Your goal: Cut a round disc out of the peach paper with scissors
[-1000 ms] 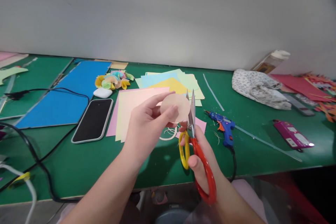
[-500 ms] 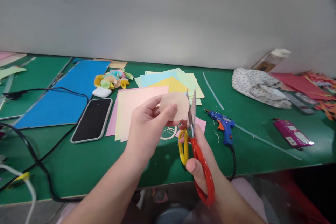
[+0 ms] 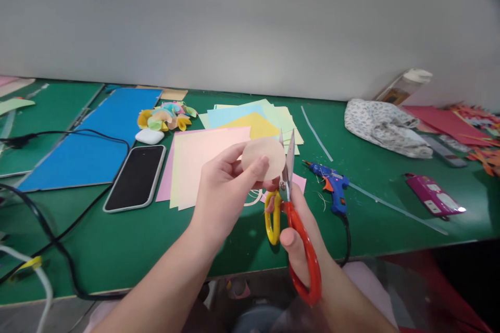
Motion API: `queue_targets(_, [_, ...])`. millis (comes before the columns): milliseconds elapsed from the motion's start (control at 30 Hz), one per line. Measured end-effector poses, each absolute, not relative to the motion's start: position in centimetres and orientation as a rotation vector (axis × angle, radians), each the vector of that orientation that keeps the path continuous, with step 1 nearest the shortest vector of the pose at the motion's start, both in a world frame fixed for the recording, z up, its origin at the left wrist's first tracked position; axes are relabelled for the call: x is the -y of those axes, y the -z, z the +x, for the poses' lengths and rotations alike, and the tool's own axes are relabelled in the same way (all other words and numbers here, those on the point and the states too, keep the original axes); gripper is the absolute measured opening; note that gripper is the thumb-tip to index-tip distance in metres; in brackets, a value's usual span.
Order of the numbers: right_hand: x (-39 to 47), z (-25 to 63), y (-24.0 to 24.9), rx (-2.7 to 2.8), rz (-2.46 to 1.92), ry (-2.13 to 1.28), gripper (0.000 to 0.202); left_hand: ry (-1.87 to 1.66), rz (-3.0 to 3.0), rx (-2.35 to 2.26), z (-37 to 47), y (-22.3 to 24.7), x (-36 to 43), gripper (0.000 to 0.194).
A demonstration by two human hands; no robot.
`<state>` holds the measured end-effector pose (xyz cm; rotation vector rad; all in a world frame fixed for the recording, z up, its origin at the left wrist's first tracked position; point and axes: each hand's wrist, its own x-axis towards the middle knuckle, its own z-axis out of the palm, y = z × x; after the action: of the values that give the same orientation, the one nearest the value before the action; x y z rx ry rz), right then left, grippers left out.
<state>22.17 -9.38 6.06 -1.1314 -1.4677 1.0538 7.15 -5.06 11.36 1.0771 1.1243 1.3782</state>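
Note:
My left hand (image 3: pixel 230 182) pinches a round, pale peach paper disc (image 3: pixel 269 155) between thumb and fingers. Scissors (image 3: pixel 287 192) with one red and one yellow handle are gripped in my right hand (image 3: pixel 299 234), thumb through the red loop. Their blades point up and stand a little apart at the disc's right edge. Below the disc, thin curled paper trimmings (image 3: pixel 254 197) lie on the table, partly hidden by my hands. Square sheets of pink paper (image 3: pixel 213 151) sit behind my left hand, with a fan of blue, yellow and green sheets (image 3: pixel 273 114) beyond.
At right rest a blue glue gun (image 3: pixel 332 184), clear glue sticks (image 3: pixel 398 209), a purple packet (image 3: pixel 433 195) and a patterned cloth (image 3: pixel 385 127). At left are a phone (image 3: pixel 135 179), a white case (image 3: pixel 149 137), paper flowers (image 3: pixel 167 116), a blue board (image 3: pixel 89 140) and black cables (image 3: pixel 50 234).
My left hand and the disc have shifted slightly right, closer against the scissors. The scissors stay nearly in place, their blades still parted.

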Motion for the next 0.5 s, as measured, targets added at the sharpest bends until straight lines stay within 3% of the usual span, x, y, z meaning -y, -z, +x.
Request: queue_targets(500, [9.25, 22.28, -5.83, 1.457, -1.109, -1.098, 0.099, -1.400, 1.047, -1.106, 7.02, -11.46, 5.04, 0.028])
